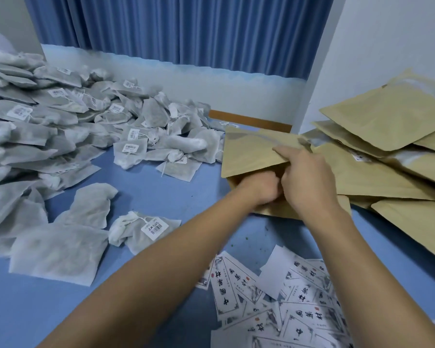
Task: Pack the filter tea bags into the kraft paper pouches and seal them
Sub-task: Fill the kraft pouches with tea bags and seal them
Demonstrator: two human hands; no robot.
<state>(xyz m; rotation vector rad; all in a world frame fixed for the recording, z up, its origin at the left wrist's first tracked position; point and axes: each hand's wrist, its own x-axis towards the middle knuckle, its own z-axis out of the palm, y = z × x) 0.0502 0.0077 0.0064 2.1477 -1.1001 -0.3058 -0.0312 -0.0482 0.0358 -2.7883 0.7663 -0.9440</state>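
A person works a kraft pouch (249,151) open at the middle of a blue table (161,192). The right hand (309,182) pinches the pouch's upper lip, with the forefinger laid along the top and the thumb tucked beneath. The left hand (259,188) is pushed into the mouth just beside it, the two hands touching. The left fingers are hidden inside the pouch, so it cannot be told whether they hold anything.

The pouch lies flat with its mouth toward the person, its right edge against the pouch stack (387,136), a loose heap of kraft pouches on the right side of the table. Tea bags (60,116), grey-white and many with barcode tags on strings, are heaped across the left and far side. One tagged bag (141,229) lies apart, nearer the person, just left of the left forearm. Printed labels (286,297) are scattered at the near right, beneath the right forearm. A blue curtain (186,28) hangs behind the table.
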